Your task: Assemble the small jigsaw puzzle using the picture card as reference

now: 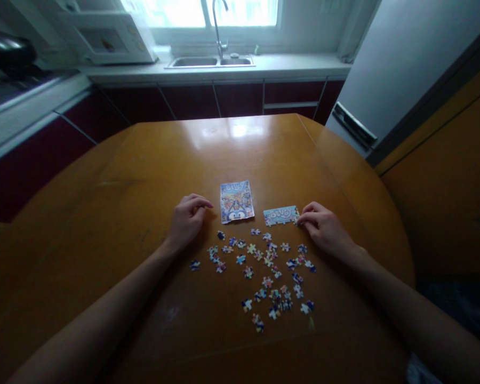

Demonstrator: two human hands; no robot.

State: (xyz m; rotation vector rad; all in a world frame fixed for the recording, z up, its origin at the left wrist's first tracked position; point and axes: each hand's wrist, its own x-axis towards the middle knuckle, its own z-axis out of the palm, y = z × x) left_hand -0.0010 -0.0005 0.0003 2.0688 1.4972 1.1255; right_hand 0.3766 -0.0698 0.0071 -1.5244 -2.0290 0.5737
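Note:
Several small colourful jigsaw pieces (pixel 270 272) lie scattered on a round wooden table (pixel 144 176). Behind them lies a printed picture card (pixel 236 200), and to its right a short joined strip of puzzle (pixel 281 215). My left hand (pixel 187 220) rests on the table left of the card, fingers loosely curled, with nothing visible in it. My right hand (pixel 322 226) has its fingertips pinched at the right end of the joined strip, touching it; whether a piece is between the fingers is too small to tell.
A kitchen counter with a sink and tap (pixel 212 60) runs along the far wall under a window. A microwave (pixel 108 37) stands at the back left. A grey fridge (pixel 400 64) stands right of the table.

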